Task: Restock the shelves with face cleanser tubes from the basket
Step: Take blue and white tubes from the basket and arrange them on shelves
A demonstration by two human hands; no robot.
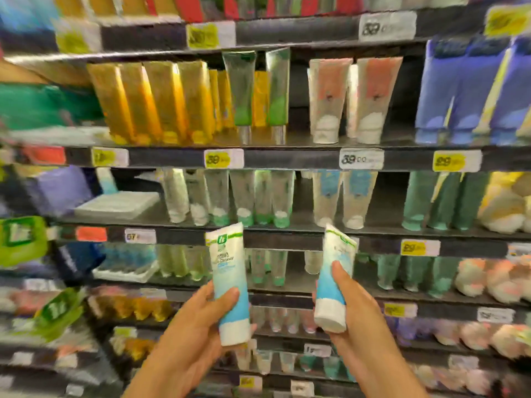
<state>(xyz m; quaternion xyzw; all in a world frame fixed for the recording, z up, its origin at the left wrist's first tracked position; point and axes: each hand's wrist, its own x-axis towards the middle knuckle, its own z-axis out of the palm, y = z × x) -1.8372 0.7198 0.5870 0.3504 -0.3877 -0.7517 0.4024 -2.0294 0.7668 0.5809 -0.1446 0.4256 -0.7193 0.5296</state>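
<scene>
Low centre of frame: left hand [198, 320] fingers curl round one tube [230, 285], cap down. Right hand [356, 314] fingers grip a second tube [333, 280], tilted. Shelves [287, 229] stand behind.

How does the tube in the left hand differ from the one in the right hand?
The left hand's tube faces the camera, printed front legible; the right hand's tube is turned, showing mostly its edge. The left hand's tube leans left at the top, the right hand's tube leans right. Both are white-to-blue, cap down.
</scene>
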